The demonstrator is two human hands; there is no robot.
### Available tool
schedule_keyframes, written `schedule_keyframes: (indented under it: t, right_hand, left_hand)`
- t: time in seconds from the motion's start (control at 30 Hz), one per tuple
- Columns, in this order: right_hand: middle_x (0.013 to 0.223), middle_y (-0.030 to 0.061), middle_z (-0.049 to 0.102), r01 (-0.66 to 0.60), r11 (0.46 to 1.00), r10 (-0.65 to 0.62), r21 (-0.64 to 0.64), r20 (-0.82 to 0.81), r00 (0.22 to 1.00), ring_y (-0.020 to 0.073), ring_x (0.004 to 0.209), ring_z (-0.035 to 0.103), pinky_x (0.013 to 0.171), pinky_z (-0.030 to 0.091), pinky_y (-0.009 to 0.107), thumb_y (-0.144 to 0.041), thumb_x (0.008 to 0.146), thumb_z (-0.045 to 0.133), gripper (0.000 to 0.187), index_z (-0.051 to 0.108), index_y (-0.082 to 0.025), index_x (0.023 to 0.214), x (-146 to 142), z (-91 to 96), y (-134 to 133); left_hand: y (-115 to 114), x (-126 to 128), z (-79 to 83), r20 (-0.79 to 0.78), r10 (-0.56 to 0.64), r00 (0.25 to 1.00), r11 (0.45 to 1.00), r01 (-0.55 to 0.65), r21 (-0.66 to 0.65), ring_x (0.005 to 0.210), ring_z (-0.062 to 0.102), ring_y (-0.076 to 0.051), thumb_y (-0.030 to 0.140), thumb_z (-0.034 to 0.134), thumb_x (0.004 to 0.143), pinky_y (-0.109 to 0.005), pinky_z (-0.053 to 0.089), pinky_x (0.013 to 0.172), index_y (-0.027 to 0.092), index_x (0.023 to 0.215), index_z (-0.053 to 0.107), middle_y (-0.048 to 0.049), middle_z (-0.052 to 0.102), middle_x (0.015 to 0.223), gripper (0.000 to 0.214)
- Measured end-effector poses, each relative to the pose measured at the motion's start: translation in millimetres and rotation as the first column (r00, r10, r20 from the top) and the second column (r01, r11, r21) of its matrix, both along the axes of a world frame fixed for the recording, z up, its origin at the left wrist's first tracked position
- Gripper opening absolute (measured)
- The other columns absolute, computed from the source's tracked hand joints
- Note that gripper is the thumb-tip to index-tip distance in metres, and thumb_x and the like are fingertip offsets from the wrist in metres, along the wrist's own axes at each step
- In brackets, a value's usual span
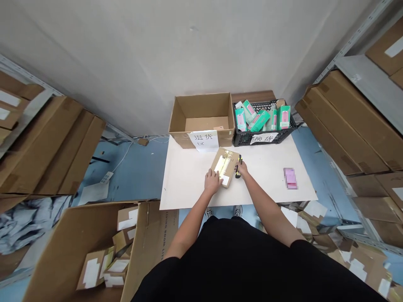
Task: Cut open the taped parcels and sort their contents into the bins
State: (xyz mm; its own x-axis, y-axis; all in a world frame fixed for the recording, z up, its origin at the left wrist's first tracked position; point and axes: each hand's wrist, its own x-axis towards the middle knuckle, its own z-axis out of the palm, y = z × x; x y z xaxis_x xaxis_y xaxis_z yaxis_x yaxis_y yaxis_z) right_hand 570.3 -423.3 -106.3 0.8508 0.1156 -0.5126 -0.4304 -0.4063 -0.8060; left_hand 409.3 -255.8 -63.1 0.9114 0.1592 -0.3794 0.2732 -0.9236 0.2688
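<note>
A small taped cardboard parcel [225, 165] lies on the white table [189, 180]. My left hand [212, 181] rests on its near left corner, fingers curled over the edge, holding it down. My right hand [242, 169] is at the parcel's right side, closed around a black and yellow utility knife [239, 162] whose tip points at the box. A white label shows on the parcel's near end.
An open cardboard box [201, 119] with a paper sign and a black crate [264, 136] of green and pink packages stand at the table's back. A pink item [290, 178] lies at the right. A large carton [78, 247] of small parcels sits low left. Shelves with cartons flank both sides.
</note>
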Motion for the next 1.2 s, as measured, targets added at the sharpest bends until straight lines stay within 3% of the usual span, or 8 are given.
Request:
schedule_keyframes:
  t: [0.1, 0.23, 0.4, 0.5, 0.63, 0.73, 0.97, 1.2]
  right_hand:
    - [0.096, 0.0074, 0.079, 0.096, 0.985, -0.098, 0.145, 0.002, 0.995, 0.0213, 0.090, 0.078, 0.069, 0.059, 0.025, -0.057, 0.104, 0.055, 0.034, 0.056, -0.023, 0.103, -21.3, 10.6, 33.7]
    - [0.108, 0.0112, 0.080, 0.049, 0.940, 0.007, 0.338, -0.162, 0.987, 0.0231, 0.100, 0.079, 0.071, 0.062, 0.028, -0.046, 0.105, 0.057, 0.023, 0.057, -0.024, 0.103, -45.5, 22.6, 86.3]
    - [0.103, 0.0094, 0.078, -0.015, 0.990, 0.032, 0.140, -0.123, 0.992, 0.0216, 0.096, 0.076, 0.073, 0.058, 0.026, -0.050, 0.100, 0.060, 0.028, 0.058, -0.022, 0.095, -65.9, 20.1, 141.3]
    - [0.092, 0.0051, 0.076, -0.091, 0.994, 0.095, 0.055, -0.085, 0.992, 0.0207, 0.093, 0.072, 0.074, 0.055, 0.024, -0.051, 0.096, 0.059, 0.030, 0.061, -0.021, 0.091, -77.8, 17.0, 158.9]
    - [0.089, 0.0040, 0.076, -0.129, 0.983, 0.142, 0.129, -0.096, 0.985, 0.0218, 0.090, 0.073, 0.076, 0.056, 0.026, -0.050, 0.095, 0.060, 0.029, 0.062, -0.022, 0.091, -90.8, 23.3, 168.6]
    - [0.101, 0.0067, 0.079, -0.164, 0.968, 0.182, 0.192, -0.085, 0.980, 0.0229, 0.098, 0.075, 0.080, 0.058, 0.029, -0.049, 0.097, 0.061, 0.026, 0.063, -0.023, 0.097, -101.0, 32.6, 176.4]
    - [0.107, 0.0075, 0.080, -0.367, 0.902, 0.385, 0.227, -0.038, 0.922, 0.0242, 0.105, 0.074, 0.090, 0.058, 0.031, -0.056, 0.096, 0.066, 0.034, 0.071, -0.022, 0.104, -136.2, 43.6, 240.7]
    - [0.105, 0.0080, 0.079, -0.327, 0.871, 0.399, 0.367, -0.141, 0.906, 0.0222, 0.104, 0.074, 0.083, 0.062, 0.030, -0.044, 0.100, 0.063, 0.024, 0.068, -0.021, 0.102, -163.6, 39.0, 299.9]
  left_hand:
    - [39.4, -14.9, -1.6, 0.042, 0.079, 0.996, 0.993, -0.075, -0.089, 0.162, 0.026, -0.037, 0.055, 0.042, 0.106, -0.049, 0.028, 0.131, 0.016, 0.165, 0.042, -0.0160, 0.048, 0.166, 0.071]
    - [110.5, -45.6, -8.0, -0.006, 0.286, 0.958, 0.940, -0.282, -0.194, 0.150, 0.050, -0.027, 0.053, 0.024, 0.111, -0.038, 0.041, 0.122, 0.018, 0.156, 0.056, -0.0136, 0.060, 0.156, 0.065]
    - [188.7, -73.7, -17.4, -0.028, 0.455, 0.890, 0.875, -0.453, -0.169, 0.159, 0.039, -0.028, 0.051, 0.025, 0.111, -0.040, 0.042, 0.122, 0.013, 0.168, 0.035, -0.0185, 0.042, 0.170, 0.069]
    - [198.3, -76.5, -30.1, -0.046, 0.398, 0.916, 0.886, -0.397, -0.238, 0.165, 0.025, -0.031, 0.064, 0.055, 0.099, -0.042, 0.039, 0.125, 0.013, 0.174, 0.008, -0.0193, 0.018, 0.179, 0.102]
    - [192.3, -85.7, -52.8, -0.099, 0.396, 0.913, 0.793, -0.395, -0.464, 0.155, 0.046, -0.026, 0.061, 0.059, 0.100, -0.035, 0.044, 0.120, 0.013, 0.171, -0.018, -0.0200, 0.032, 0.175, 0.115]
    - [209.5, -106.9, -62.7, -0.071, 0.458, 0.886, 0.753, -0.429, -0.498, 0.159, 0.040, -0.024, 0.056, 0.060, 0.101, -0.033, 0.040, 0.124, 0.016, 0.172, -0.016, -0.0178, 0.029, 0.177, 0.111]
    - [294.1, -153.7, -37.9, 0.018, 0.548, 0.836, 0.782, -0.505, -0.365, 0.164, 0.027, -0.033, 0.039, 0.073, 0.088, -0.039, 0.037, 0.127, 0.020, 0.176, 0.002, -0.0140, 0.001, 0.182, 0.114]
    - [353.0, -117.0, -3.4, 0.030, 0.136, 0.990, 0.946, -0.121, -0.302, 0.167, 0.014, -0.039, 0.064, 0.095, 0.057, -0.045, 0.030, 0.130, 0.022, 0.175, 0.015, -0.0144, 0.004, 0.182, 0.149]
